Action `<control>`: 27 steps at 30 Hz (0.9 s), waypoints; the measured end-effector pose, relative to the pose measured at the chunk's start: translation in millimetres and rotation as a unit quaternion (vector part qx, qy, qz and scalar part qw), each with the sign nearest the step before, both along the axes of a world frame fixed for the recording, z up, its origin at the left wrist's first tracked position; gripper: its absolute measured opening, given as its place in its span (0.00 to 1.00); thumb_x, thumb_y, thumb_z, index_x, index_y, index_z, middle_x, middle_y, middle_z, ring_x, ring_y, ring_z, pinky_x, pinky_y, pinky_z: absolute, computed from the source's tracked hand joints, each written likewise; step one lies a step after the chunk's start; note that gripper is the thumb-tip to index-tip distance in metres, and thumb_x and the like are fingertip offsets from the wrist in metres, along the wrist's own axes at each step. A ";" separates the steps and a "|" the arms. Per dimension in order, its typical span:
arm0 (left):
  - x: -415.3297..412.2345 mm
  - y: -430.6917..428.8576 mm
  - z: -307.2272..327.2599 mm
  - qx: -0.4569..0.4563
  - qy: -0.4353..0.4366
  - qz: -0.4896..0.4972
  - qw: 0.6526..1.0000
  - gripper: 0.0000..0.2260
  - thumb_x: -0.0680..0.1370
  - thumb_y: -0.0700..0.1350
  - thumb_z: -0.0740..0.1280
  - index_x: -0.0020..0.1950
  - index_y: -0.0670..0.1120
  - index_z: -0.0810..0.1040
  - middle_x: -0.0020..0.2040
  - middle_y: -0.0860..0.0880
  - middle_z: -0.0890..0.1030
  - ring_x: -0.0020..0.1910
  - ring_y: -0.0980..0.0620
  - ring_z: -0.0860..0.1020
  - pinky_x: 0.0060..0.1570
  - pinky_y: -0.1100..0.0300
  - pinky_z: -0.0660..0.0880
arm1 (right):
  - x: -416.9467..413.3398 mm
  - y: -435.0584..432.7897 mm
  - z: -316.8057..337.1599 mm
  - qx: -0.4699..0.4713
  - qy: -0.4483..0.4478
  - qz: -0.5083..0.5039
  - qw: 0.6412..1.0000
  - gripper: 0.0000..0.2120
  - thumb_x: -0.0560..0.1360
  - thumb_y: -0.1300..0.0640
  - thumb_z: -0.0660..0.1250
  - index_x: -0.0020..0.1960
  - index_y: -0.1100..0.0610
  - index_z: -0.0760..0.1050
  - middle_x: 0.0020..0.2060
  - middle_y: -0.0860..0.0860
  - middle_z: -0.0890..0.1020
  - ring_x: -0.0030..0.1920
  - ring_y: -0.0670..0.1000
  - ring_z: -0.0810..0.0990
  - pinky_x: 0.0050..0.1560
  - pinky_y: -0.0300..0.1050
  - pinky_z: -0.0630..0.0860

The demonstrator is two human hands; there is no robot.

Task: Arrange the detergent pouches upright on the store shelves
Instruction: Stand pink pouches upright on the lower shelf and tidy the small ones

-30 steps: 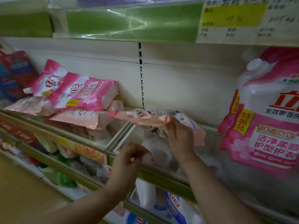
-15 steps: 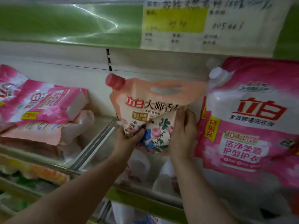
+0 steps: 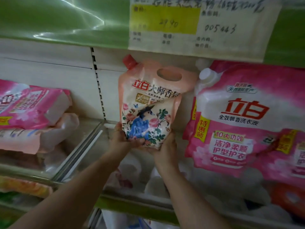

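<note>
The person's left hand (image 3: 121,139) and right hand (image 3: 165,146) are bare, uncovered over backs and fingers. The left forearm (image 3: 79,187) and the right forearm (image 3: 186,195) are likewise uncovered, from the wrist to the bottom edge of the view. Both arms are slim and smooth in outline. The light is dim and the focus soft, so nails, rings or small marks on the skin cannot be told.

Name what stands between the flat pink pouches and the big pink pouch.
Head view: the peach floral pouch, upright, gripped by left hand and right hand.
</note>
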State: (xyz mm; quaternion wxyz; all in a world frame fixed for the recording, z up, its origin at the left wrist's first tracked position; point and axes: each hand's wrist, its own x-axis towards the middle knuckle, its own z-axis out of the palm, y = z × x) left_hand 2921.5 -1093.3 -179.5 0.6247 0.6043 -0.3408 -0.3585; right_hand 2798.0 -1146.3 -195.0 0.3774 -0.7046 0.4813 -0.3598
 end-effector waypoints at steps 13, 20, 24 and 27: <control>-10.9 -43.9 -4.0 0.223 -0.200 0.201 0.933 0.48 0.54 0.66 0.74 0.68 0.50 0.60 0.65 0.42 0.73 0.66 0.39 0.68 0.66 0.41 0.64 | 12.2 -18.0 -1.0 -0.021 0.109 -0.084 0.990 0.33 0.74 0.58 0.65 0.73 0.53 0.51 0.65 0.55 0.71 0.64 0.58 0.72 0.60 0.51 0.71; -5.6 -37.9 -4.1 0.155 -0.205 0.163 0.953 0.43 0.57 0.62 0.77 0.67 0.50 0.64 0.63 0.45 0.75 0.67 0.41 0.68 0.70 0.43 0.59 | 6.1 -38.8 2.2 -0.025 0.162 -0.026 0.986 0.35 0.73 0.54 0.69 0.72 0.57 0.53 0.66 0.56 0.71 0.64 0.58 0.72 0.60 0.51 0.71; -0.5 -26.9 2.3 0.087 -0.111 0.109 0.984 0.32 0.61 0.52 0.78 0.59 0.53 0.66 0.48 0.54 0.78 0.56 0.46 0.77 0.62 0.46 0.71 | -6.3 -34.8 4.7 -0.021 0.108 0.041 0.993 0.43 0.69 0.51 0.73 0.73 0.58 0.51 0.68 0.57 0.68 0.66 0.59 0.70 0.61 0.50 0.72; -0.9 -27.0 2.2 0.067 -0.081 0.077 0.991 0.34 0.60 0.45 0.80 0.61 0.51 0.65 0.47 0.54 0.78 0.50 0.52 0.79 0.57 0.53 0.76 | -5.1 -16.1 15.3 -0.103 0.171 0.012 0.980 0.42 0.72 0.54 0.69 0.75 0.60 0.46 0.72 0.60 0.58 0.71 0.59 0.62 0.69 0.53 0.65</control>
